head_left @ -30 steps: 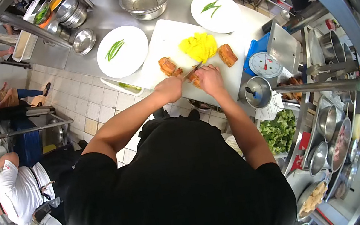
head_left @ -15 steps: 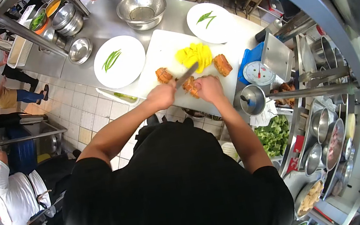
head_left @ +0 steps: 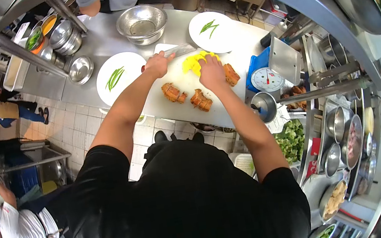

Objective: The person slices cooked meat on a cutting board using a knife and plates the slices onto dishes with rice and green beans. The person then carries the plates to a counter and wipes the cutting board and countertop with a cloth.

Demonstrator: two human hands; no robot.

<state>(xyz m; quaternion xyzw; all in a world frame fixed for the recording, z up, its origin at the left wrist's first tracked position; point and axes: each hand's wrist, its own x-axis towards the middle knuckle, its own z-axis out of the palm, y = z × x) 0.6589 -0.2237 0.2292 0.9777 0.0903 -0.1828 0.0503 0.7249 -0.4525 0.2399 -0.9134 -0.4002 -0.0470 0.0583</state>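
Head view of a steel counter [head_left: 99,38]. The left hand [head_left: 158,65] is closing around the handle of a knife [head_left: 181,50], whose blade is lying sideways above the far part of a white cutting board [head_left: 183,79]. The right hand [head_left: 212,70] is reaching onto the pile of yellow pieces [head_left: 193,61] on the board; its fingers are bending down and touching the pile, but whether they are gripping a piece cannot be told. 3 browned chunks are resting on the board: the left chunk [head_left: 174,93] and the middle chunk [head_left: 201,100] are lying on the near side, and the right chunk [head_left: 231,74] is sitting just beside the right wrist. 2 white plates, the left plate [head_left: 129,65] and the far plate [head_left: 225,27], are bearing green pods. A perforated steel bowl [head_left: 142,26] is standing between and beyond the plates; a blue scale [head_left: 267,79] is standing right of the board.
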